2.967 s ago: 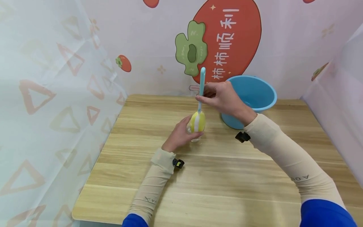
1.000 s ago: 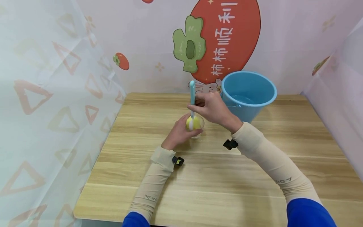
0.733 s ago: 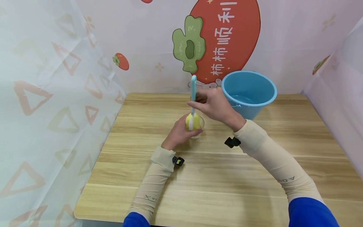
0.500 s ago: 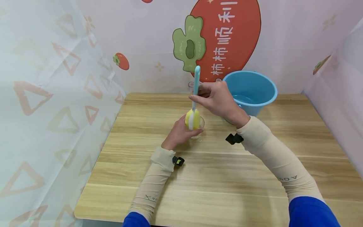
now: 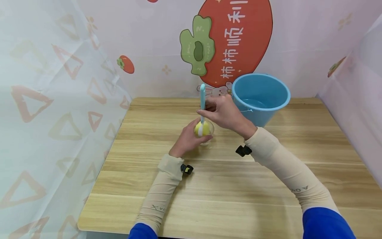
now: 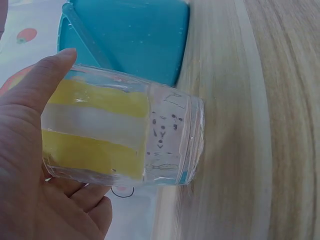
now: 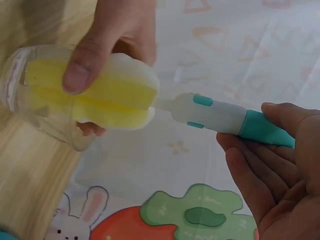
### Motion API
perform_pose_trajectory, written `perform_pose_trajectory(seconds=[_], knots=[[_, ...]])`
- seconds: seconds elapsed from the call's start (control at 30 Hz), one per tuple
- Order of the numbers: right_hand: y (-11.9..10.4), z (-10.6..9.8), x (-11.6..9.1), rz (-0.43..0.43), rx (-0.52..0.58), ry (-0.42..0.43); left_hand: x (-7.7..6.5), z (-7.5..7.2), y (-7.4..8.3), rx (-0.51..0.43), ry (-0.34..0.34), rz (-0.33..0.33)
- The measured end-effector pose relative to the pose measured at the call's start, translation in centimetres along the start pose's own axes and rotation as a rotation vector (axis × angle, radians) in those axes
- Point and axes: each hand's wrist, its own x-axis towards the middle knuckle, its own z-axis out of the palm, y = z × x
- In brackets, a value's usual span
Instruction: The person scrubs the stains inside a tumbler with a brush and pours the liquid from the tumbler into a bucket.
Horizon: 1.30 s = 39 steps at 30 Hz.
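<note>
Two items held. Head view: sponge brush [image 5: 203, 101], near-upright, pinched at its handle by the right hand [image 5: 225, 111] above; glass [image 5: 211, 127] gripped below by the left hand [image 5: 188, 137], over the bench [image 5: 238, 192]. Brush set lower than half a second earlier, when more sponge head [image 5: 202, 128] was exposed. Left wrist view: sponge head seen inside the glass, short of its base. Right wrist view: brush roughly aligned with the glass, sponge head partly protruding past the rim.

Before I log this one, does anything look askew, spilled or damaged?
Only the large persimmon print: its lettering lies on its side, as if hung rotated. Otherwise nothing stands out: the left hand holds the glass, the sponge brush sits partly inside, and I see no spill or damage.
</note>
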Motion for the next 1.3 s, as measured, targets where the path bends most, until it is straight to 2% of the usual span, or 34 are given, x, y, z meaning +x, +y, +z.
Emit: perform_pose_trajectory(seconds=[0.37,0.83,1.07,1.3], knots=[[-1.9,-2.7,1.3,-0.011,-0.056,0.009,0.1,0.0,0.1,-0.011,0.012,0.005],[0.5,-0.4,-0.2,0.024,-0.106,-0.052,0.0,0.1,0.0,-0.019,-0.016,-0.036],[-0.8,-2.2,0.8,-0.004,-0.154,-0.029,0.0,0.1,0.0,-0.026,-0.002,-0.040],[-1.8,-3.4,1.5,0.018,-0.148,-0.033,0.0,0.0,0.2,-0.036,0.009,-0.030]])
